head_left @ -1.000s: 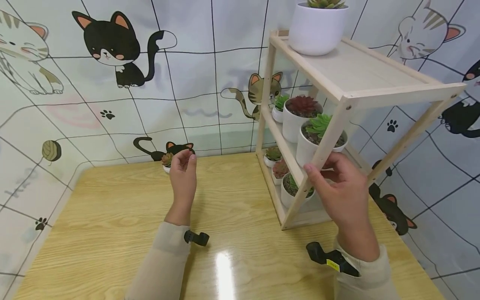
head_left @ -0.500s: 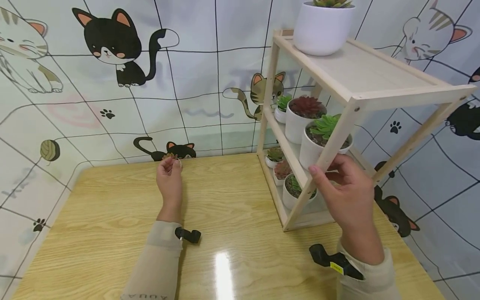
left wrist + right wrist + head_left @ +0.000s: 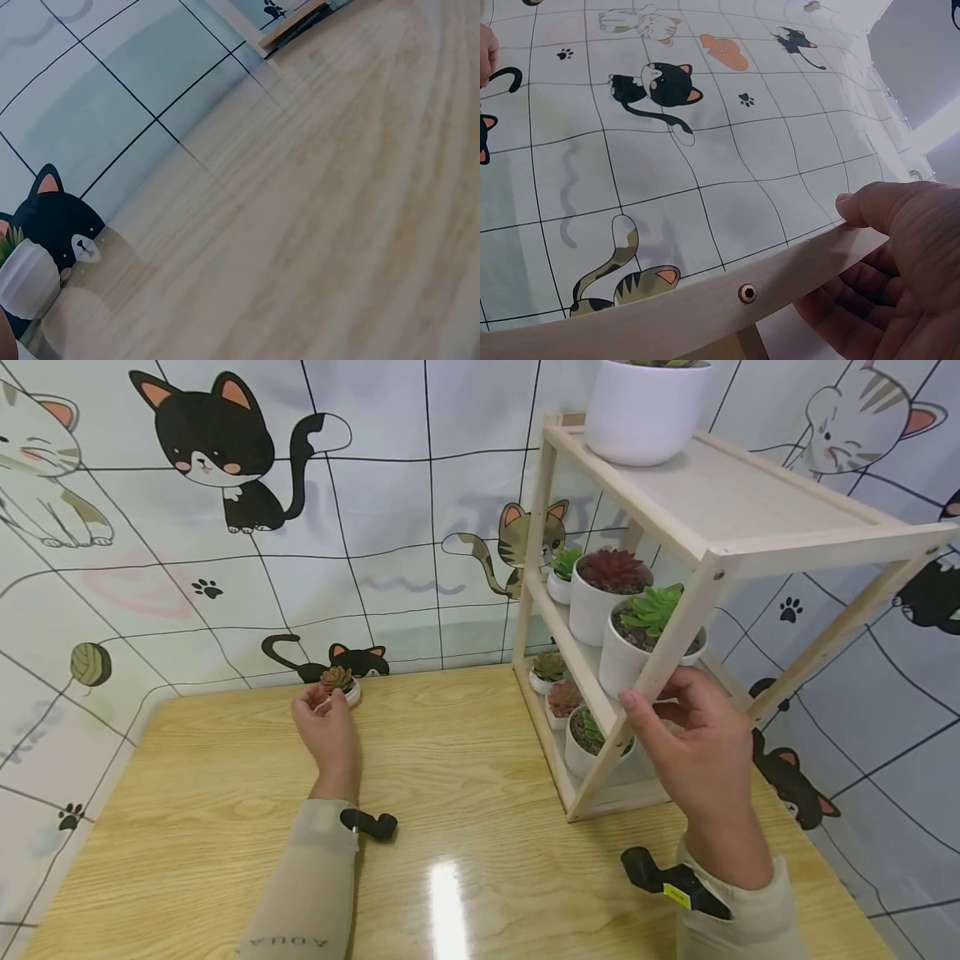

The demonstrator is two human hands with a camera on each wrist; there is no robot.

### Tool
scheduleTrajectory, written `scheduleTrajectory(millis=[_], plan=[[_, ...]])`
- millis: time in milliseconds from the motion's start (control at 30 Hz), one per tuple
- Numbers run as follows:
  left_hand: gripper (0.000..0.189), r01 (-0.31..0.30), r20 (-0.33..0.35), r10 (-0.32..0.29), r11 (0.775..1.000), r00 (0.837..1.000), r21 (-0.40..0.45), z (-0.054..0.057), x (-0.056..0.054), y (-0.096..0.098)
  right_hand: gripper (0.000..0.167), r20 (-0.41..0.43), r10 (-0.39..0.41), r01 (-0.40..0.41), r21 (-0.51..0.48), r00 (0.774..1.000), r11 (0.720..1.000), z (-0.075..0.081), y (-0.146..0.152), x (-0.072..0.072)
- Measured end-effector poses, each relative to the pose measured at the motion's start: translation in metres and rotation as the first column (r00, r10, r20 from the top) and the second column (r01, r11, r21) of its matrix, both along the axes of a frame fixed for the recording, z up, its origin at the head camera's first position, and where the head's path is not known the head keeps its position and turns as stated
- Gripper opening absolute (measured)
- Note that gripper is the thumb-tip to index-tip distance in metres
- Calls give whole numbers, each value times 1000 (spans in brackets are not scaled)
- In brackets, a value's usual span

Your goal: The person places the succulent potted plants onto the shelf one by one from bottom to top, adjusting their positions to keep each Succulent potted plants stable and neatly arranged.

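Observation:
At the back left of the table, my left hand (image 3: 324, 714) has its thumb and fingers curled together at a small succulent (image 3: 337, 679) in a white pot. A bit of white shows between the fingertips, and the hand covers part of the plant. The left wrist view catches a ribbed white pot (image 3: 31, 279) with green leaves at its left edge, close to a sliver of finger (image 3: 6, 341). My right hand (image 3: 693, 743) grips the near front post of a pale wooden shelf rack (image 3: 686, 627); its thumb (image 3: 866, 210) lies along the wood.
A large white pot (image 3: 647, 414) stands on the rack's top board. The middle shelf bears several potted succulents, among them a dark red one (image 3: 613, 572). Smaller ones, including a reddish plant (image 3: 564, 697), sit below. A cat-print sheet (image 3: 405, 510) backs the table (image 3: 450, 777).
My left hand has moved left, from right of the small succulent to its left front side, uncovering the pot's right side. The right hand keeps its grip on the rack post.

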State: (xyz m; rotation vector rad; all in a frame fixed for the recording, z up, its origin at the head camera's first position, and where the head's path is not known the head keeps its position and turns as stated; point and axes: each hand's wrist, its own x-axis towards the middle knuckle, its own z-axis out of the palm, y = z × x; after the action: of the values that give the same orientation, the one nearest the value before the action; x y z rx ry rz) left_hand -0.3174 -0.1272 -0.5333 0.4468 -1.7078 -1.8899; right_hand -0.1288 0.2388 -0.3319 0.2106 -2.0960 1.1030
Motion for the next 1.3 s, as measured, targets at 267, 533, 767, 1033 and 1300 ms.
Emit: scheduleTrajectory(millis=[267,533,767,1033,1300], plan=[[67,71,121,-70,997,990,-2,-3,-6,-4,36,-14,-4,4,-6,1000,1000,0,0,-1],[95,159,210,-169,985,963,64,-6,-14,-10,34,-16,-8,8,13,1000,1000,-1,1,0],[84,208,249,-190,977,950,-51,-3,-18,-15,35,-30,-8,9,13,1000,1000,-2,2,0],[80,229,302,-180,964,936,-136,-4,-20,-17,36,-21,-19,20,11,1000,1000,-1,1,0],[77,230,284,-183,963,941,-140,-9,-21,-19,38,-11,-20,20,28,1000,999,-1,0,0]])
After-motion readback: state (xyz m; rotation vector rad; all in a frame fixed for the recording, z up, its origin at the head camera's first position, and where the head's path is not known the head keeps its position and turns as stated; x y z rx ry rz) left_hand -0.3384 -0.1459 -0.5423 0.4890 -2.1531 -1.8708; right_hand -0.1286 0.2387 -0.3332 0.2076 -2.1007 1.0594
